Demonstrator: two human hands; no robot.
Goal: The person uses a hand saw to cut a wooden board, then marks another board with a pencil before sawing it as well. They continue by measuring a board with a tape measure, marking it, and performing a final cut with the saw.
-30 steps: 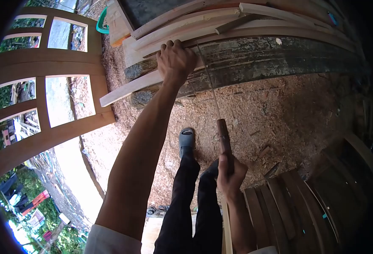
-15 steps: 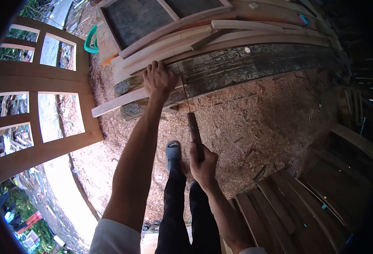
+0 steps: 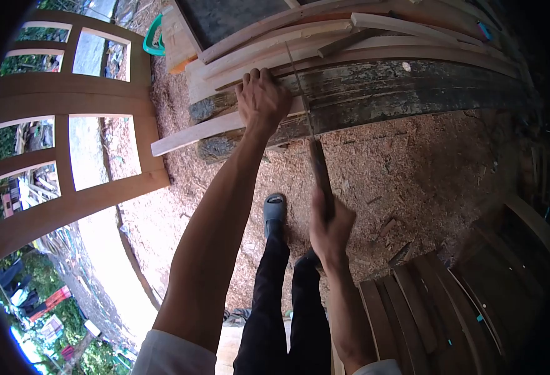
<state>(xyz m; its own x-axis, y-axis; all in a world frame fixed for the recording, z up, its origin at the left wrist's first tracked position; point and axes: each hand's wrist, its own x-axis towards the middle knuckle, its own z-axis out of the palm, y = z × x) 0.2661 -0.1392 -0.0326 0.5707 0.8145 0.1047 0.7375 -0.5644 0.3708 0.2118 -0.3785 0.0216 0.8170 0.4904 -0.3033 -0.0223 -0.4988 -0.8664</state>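
Pushed forward since a second ago: saw [image 3: 309, 134] deeper across pale plank [image 3: 187, 134], upper centre.
Right hand [image 3: 330, 226] fingers wrapped around handle; left hand [image 3: 261, 97] fingers pressed flat, pinning plank.

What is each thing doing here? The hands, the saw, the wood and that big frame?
Left hand: pressed flat on the pale strip, holding it down.
Right hand: gripping the saw handle.
Saw: blade laid across the pale strip, tilted.
Pale strip: lying on the dark beam, one end sticking out.
Dark beam: lying flat, worn.
Window frame: standing, panes open.
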